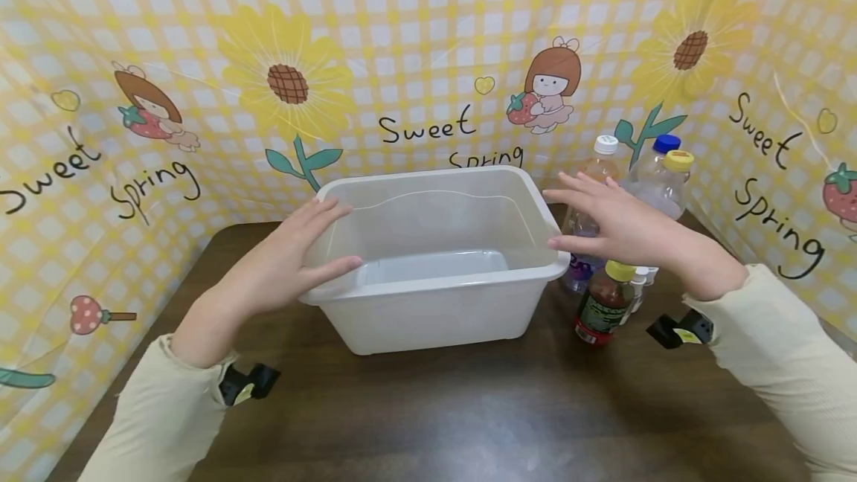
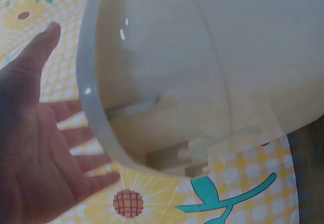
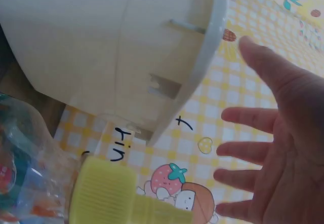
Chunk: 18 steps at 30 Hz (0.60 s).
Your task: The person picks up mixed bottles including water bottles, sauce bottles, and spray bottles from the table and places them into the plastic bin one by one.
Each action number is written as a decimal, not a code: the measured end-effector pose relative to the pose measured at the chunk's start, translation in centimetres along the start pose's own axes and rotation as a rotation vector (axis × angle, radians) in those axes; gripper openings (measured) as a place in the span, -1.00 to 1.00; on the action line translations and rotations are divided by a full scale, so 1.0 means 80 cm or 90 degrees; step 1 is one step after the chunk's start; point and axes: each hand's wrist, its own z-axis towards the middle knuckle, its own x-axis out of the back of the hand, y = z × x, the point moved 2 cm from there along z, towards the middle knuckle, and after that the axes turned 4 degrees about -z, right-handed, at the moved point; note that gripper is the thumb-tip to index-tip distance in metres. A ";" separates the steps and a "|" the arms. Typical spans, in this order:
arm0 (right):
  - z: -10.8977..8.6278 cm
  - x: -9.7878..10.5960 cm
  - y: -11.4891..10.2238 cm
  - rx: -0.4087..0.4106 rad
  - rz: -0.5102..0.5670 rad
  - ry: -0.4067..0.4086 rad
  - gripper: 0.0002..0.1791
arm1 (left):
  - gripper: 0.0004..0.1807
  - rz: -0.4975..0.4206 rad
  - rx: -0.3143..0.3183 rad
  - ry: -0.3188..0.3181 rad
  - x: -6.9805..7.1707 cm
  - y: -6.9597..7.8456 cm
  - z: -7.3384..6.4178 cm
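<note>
A white plastic bin [image 1: 435, 318] stands on the dark table with its open top facing up. My left hand [image 1: 284, 262] is over its left end, fingers straight and spread; in the left wrist view the fingertips [image 2: 104, 160] come up to the rim, and contact cannot be told. Near the bin's right end is my right hand [image 1: 616, 218], fingers spread and holding nothing. A gap separates it from the rim in the right wrist view. Part of the bottles behind is hidden by this hand.
Right of the bin stands a group of bottles: a dark one with a yellow cap [image 1: 600, 311], a white-capped one [image 1: 605, 145], a blue-capped one [image 1: 663, 151] and small white-capped ones [image 1: 636, 292]. A yellow checked cloth [image 1: 415, 13] hangs behind and at both sides.
</note>
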 end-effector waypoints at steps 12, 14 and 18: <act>-0.025 0.011 0.009 0.059 0.022 0.169 -0.48 | -0.43 -0.045 -0.061 0.092 0.008 -0.014 -0.027; -0.030 0.012 0.014 0.074 0.021 0.207 -0.49 | -0.45 -0.054 -0.069 0.097 0.007 -0.019 -0.030; -0.041 0.010 0.028 0.056 0.046 0.235 -0.49 | -0.44 -0.067 -0.057 0.097 0.004 -0.030 -0.035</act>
